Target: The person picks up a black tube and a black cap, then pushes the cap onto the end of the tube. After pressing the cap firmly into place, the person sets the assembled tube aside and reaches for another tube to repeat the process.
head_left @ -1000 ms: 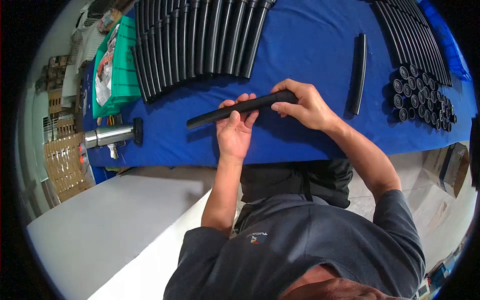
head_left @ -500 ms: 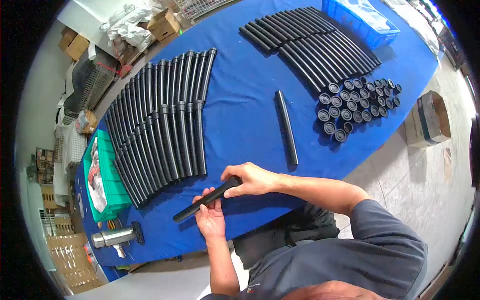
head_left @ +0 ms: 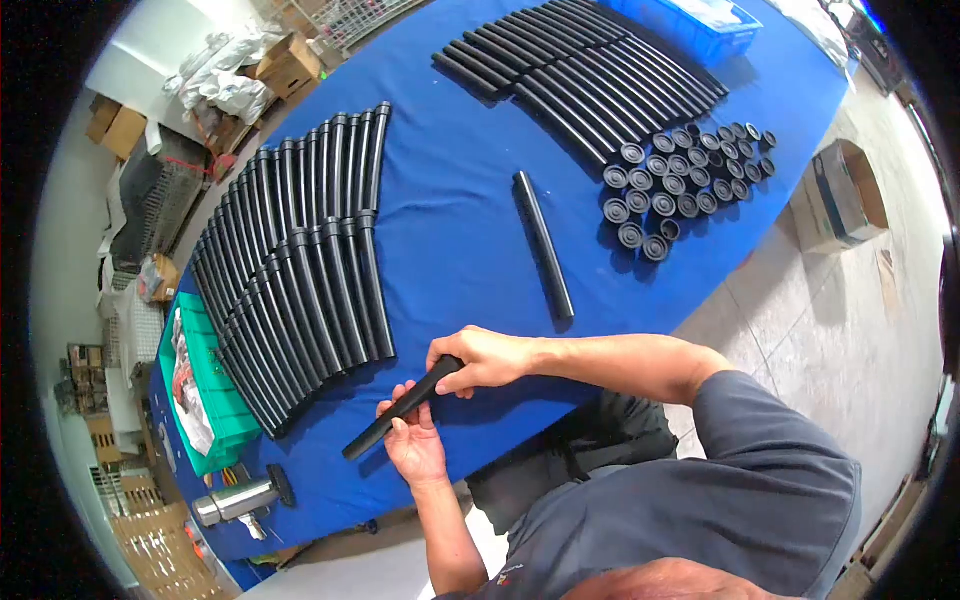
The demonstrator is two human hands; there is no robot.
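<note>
A short black tube (head_left: 375,434) slants between my two hands, above the near edge of the blue-covered table. My left hand (head_left: 415,445) grips its middle from below, thumb on one side and fingers on the other. The upper end is wrapped by my right hand (head_left: 485,360); what sits at that end is mostly hidden by the fingers. Just beyond the hands a single black tube (head_left: 545,245) lies loose on the cloth. To the left are two rows of black tubes with wider capped ends (head_left: 300,255).
Plain tubes (head_left: 580,75) lie in rows at the back, beside several round black caps (head_left: 655,247). A blue crate (head_left: 715,40) stands behind them. On the left are a green crate (head_left: 225,425) and a steel flask (head_left: 235,503). A cardboard box (head_left: 840,200) sits on the floor at right.
The view has shifted, so the table's contents appear farther left. Both hands keep their hold on the tube, with little visible change between them.
</note>
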